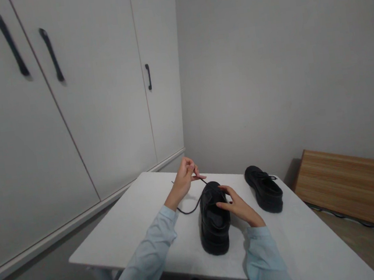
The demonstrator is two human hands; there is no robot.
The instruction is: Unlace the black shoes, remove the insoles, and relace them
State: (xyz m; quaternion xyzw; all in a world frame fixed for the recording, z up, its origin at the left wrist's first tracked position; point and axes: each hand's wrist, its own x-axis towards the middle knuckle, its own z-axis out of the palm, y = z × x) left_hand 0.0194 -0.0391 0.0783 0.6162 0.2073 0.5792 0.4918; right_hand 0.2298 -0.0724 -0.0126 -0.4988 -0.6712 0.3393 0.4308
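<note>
A black shoe (215, 236) stands on the white table, its toe pointing away from me and its opening towards me. Raised above and left of the toe, my left hand (186, 172) pinches a dark shoelace (203, 180) that runs taut down to the shoe. Another length of lace (189, 212) curves over the tabletop on the shoe's left side. My right hand (234, 202) grips the right side of the shoe near the eyelets, thumb by the tongue and fingers further forward. The lacing is partly hidden under my fingers.
A second black shoe (270, 195), with its lace in it, sits at the right rear of the white table (129, 228). White cabinets (107, 100) line the left. A wood-grain board (356, 187) leans near the grey wall at right.
</note>
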